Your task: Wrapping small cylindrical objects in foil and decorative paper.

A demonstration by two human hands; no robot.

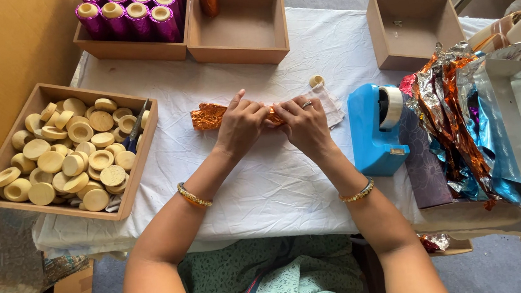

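Brown cardboard carton (10, 55) at table's left.

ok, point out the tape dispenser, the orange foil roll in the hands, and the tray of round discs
tape dispenser (373, 131): head view, on its blue body.
orange foil roll (207, 116): head view, on the crinkled end left of the hands.
tray of round discs (140, 176): head view, on its right wooden wall.

Orange foil roll (209, 116), blue tape dispenser (373, 131), purple foil rolls (129, 14), white tablecloth (264, 184).
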